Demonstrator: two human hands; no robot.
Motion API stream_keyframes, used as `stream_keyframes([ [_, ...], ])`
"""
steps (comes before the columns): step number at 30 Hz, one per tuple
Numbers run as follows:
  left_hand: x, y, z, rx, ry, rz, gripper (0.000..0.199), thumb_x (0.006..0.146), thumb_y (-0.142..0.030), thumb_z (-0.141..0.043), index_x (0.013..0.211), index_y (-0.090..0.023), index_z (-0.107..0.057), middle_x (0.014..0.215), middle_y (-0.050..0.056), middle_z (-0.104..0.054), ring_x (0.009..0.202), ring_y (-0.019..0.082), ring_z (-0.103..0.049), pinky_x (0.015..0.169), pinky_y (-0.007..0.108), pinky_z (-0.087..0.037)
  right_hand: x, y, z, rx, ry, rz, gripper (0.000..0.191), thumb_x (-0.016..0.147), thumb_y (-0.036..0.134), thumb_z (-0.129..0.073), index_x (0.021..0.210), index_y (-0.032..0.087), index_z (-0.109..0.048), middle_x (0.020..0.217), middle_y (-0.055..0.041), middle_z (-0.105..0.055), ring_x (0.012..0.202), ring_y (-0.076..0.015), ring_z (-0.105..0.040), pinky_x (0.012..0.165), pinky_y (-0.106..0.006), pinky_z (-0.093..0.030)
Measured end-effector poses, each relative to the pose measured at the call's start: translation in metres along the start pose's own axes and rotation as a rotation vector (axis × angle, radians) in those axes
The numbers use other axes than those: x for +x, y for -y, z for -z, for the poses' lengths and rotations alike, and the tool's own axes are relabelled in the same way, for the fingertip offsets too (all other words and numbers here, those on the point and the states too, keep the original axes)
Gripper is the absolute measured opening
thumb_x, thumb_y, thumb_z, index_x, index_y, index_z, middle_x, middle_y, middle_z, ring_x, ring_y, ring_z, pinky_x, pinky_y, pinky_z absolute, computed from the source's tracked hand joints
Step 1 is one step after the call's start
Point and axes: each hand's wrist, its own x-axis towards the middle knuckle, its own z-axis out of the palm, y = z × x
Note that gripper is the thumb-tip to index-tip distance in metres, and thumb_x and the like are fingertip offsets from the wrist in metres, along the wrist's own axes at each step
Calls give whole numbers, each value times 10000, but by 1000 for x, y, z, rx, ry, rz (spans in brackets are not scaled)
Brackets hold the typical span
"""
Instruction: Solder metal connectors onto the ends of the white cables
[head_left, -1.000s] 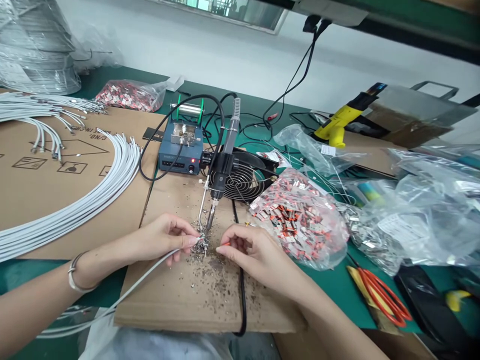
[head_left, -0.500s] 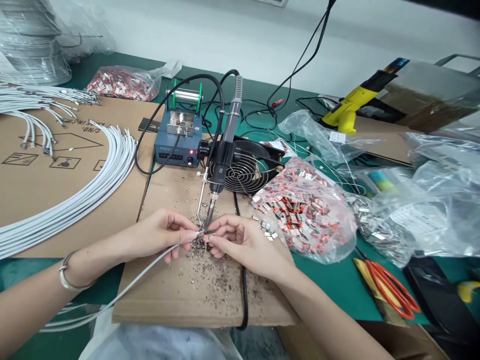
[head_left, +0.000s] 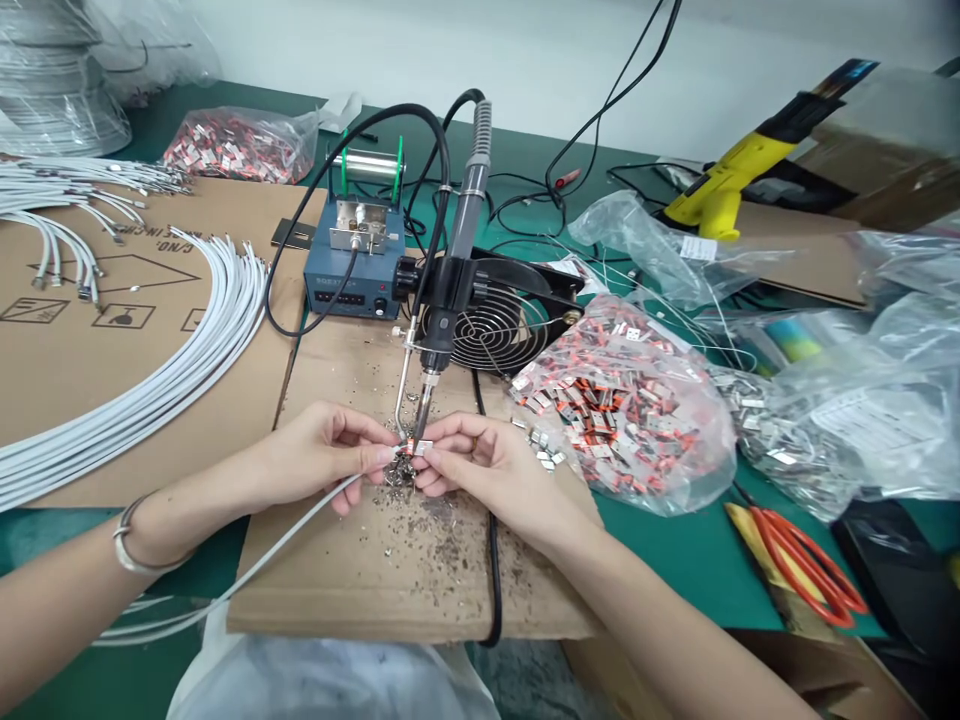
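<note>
**Closely pinched: pale cable [head_left: 300, 525] and small connector [head_left: 424, 447] at a soldering iron [head_left: 469, 200]**

The left hand [head_left: 330, 455] has its grip together, thumb and fingers clamped on the cable near its tip; the smooth, round sheath curves down toward the person's lap. The right hand [head_left: 487, 470] pinches the connector, a flat metallic piece with a bit of orange beside it. Both lie at the tip of the iron, facing each other; whether they touch is too small to tell.

The iron slants down, ribbed at the top, dull grey along the handle, bare metal at the point, with a thin bent tube [head_left: 406, 380] beside it. Dark, gritty crumbs [head_left: 442, 560] speckle the matte brown cardboard [head_left: 337, 610] underneath.

Just behind stand a round black fan [head_left: 502, 325] with a wire-ring guard and a boxy blue station [head_left: 319, 262], a shiny spool [head_left: 371, 164] with green ends above it. To the right slumps a crinkled clear bag [head_left: 637, 440] of orange-and-silver pieces; to the left, a sleek bundle of white cables [head_left: 180, 390] bends in an arc over printed cardboard.

The tabletop [head_left: 667, 560] is smooth and green, backed by a plain pale wall [head_left: 360, 50]. A yellow tool [head_left: 720, 190] leans at the far right.
</note>
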Motion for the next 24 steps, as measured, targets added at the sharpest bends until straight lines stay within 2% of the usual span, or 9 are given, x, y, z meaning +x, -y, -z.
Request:
stream_keyframes([
  [24, -1, 3, 1, 31, 39, -12, 297, 786, -299, -628, 983, -78, -620, 672, -2, -580, 464, 46, -517, 415, 145, -487, -1, 1, -1, -8, 5, 42, 340, 658, 311, -746, 852, 93, -569, 727, -39, -658, 585, -91, -641, 549, -157, -547],
])
